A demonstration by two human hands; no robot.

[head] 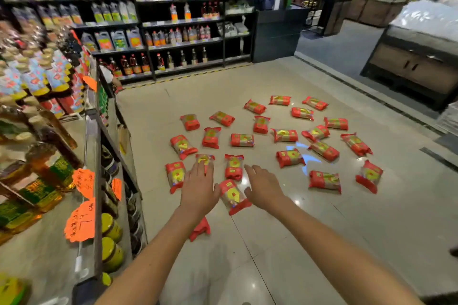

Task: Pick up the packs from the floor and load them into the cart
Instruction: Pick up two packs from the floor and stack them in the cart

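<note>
Red packs scattered on floor, cart unseen | left hand, right hand flat-open, empty, flanking nearest pack | advice: close from both sides, lift level.

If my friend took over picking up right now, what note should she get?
Left hand: open, holding nothing, reaching out over the packs.
Right hand: open, holding nothing.
Nearest pack lies on the floor between the two hands; one more pack shows under the left forearm.
All the red packs in view lie scattered on the floor.
No cart is in view.
Done: nothing that shows.
Left: pick up every pack and load the cart.
</note>
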